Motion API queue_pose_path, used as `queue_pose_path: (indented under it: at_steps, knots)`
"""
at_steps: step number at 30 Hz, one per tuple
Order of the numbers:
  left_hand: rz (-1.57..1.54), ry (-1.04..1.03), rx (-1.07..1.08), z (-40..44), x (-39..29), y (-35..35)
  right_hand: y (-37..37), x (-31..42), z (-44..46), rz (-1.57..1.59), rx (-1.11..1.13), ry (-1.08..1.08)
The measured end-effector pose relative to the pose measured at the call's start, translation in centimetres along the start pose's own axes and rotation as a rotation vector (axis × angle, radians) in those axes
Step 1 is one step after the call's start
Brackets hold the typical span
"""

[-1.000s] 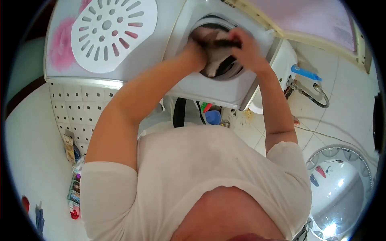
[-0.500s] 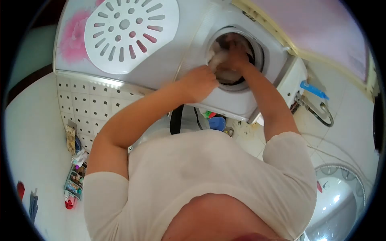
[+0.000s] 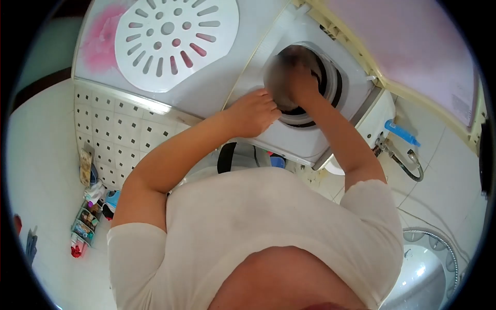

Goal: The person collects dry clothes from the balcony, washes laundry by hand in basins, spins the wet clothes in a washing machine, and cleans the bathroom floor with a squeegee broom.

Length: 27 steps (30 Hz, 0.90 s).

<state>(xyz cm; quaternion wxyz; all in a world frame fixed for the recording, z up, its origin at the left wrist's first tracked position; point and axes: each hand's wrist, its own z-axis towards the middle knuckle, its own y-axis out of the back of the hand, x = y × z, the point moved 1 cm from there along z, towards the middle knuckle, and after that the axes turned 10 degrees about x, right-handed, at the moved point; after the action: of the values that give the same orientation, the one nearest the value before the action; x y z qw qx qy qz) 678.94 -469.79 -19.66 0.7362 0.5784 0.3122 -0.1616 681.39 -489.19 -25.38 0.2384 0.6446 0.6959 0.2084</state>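
White machine top (image 3: 287, 139): a blurred bundle (image 3: 279, 85) overlaps the round opening (image 3: 332, 82) at its left edge. My left fingers (image 3: 272, 107) curl beside it, right fingers (image 3: 298, 73) overlie it; I cannot tell either grip. Support it from both sides.

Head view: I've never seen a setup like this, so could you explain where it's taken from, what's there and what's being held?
There is no robot here: the camera sits on a person's head, looking down past a cream short-sleeved shirt at two bare hands. Ahead is a white machine with a round, dark-ringed opening. The right hand is inside it; the left hand is at its near edge. Something greyish beside them is too blurred to name, so I cannot tell what is held. At picture left, a white slotted panel lies on a pale, flower-printed surface.
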Motion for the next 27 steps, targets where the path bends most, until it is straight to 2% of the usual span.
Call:
queue_pose_path:
  at_steps: [2,3,6,8,9,11,13,16,18,19,22,23,24,25,26,27]
  knots:
    - [-0.153,0.08,0.052,0.1,-0.3,0.7,-1.6,-1.0,-1.0,0.065,0.265,0.032]
    - [-0.232,0.12,0.084,0.3,-0.6,1.3,-2.5,-1.3,-0.7,0.052,0.277,0.039]
    - [-0.08,0.065,-0.257,-0.1,-2.5,5.8,-6.7,-2.4,3.5,0.024,0.267,0.086]
    - [0.12,0.094,-0.396,-1.9,-2.3,10.0,-11.0,-3.4,6.3,0.038,0.226,0.137]
    - [0.229,0.26,-0.445,-3.2,-2.3,11.7,-7.9,-2.7,3.8,0.005,0.291,0.117]
    - [0.416,0.538,-0.6,-6.2,-0.8,15.0,-7.5,-3.8,3.6,-0.018,0.3,0.101]
    - [0.502,0.794,-0.782,-10.2,2.0,15.3,-5.9,-4.6,2.2,0.092,0.166,0.181]
    - [0.177,1.158,-1.01,-14.8,6.2,14.8,2.8,-1.0,-7.3,0.321,-0.074,0.2]
    - [0.145,1.249,-0.975,-15.5,6.5,15.5,5.3,0.0,-9.8,0.587,-0.24,0.215]
    - [0.121,1.286,-0.944,-15.6,6.8,15.6,7.0,1.2,-10.6,0.668,-0.361,0.345]
    - [0.021,1.194,-0.968,-16.2,9.1,14.8,10.9,7.5,-10.6,0.821,-0.697,0.578]
    - [-0.016,1.075,-0.887,-15.7,7.5,16.0,11.5,10.0,-9.5,0.733,-0.899,0.652]
    - [-0.257,0.895,-1.099,-16.2,9.3,14.5,12.5,12.1,-8.8,0.431,-1.099,0.687]
    - [-0.555,0.979,-1.024,-15.7,8.0,15.0,12.7,14.6,-7.8,0.48,-1.153,0.768]
    - [-0.587,1.097,-1.112,-15.0,7.1,15.0,12.6,16.6,-6.8,0.474,-1.054,0.767]
    - [-0.823,1.066,-0.918,-15.6,7.7,15.1,12.2,18.6,-7.1,0.47,-1.111,0.647]
